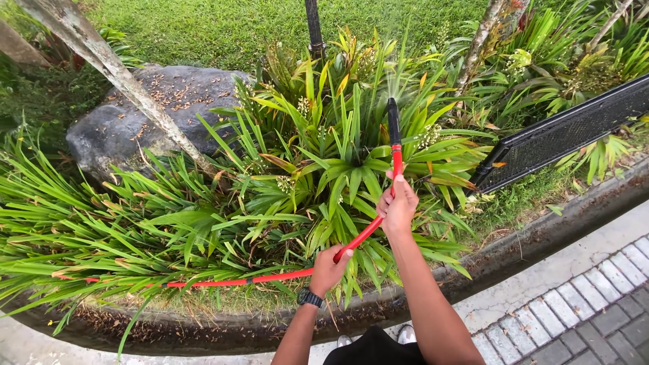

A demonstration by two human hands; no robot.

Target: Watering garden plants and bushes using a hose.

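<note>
Both my hands grip a red hose [284, 275] over the plants [318, 169]. My right hand [397, 206] is clenched around it just below the black nozzle [393, 122], which points up and away, a fine spray leaving its tip. My left hand [329, 269], watch [309, 297] on the wrist, clasps the hose lower down, where it trails left across the leaves. A rock [128, 122] lies beyond.

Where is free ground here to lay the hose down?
Bare patches: the concrete strip between curb and paving bricks, and the lawn behind the rock. The plants under the hose are crowded.
</note>
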